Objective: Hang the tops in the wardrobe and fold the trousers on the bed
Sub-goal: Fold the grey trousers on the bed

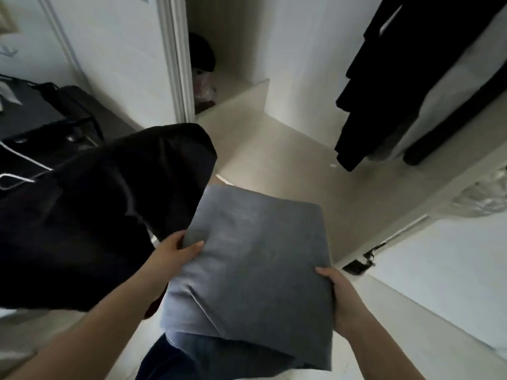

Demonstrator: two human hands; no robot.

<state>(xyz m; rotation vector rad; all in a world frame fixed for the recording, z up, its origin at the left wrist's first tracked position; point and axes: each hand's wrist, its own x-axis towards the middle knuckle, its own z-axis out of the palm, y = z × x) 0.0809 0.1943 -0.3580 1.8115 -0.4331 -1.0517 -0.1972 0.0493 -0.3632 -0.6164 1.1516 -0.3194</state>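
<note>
You hold the folded grey trousers (252,259) flat between both hands; your left hand (175,253) pinches the far-left corner, your right hand (340,294) grips the near-right edge; long axis runs away from you; a black garment (96,209) drapes over your left forearm.

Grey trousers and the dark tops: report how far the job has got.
Done: grey trousers look folded; dark clothes hang at right. In hand: left hand and right hand hold the trousers; a black garment drapes the left arm. Left: putting both away.
</note>
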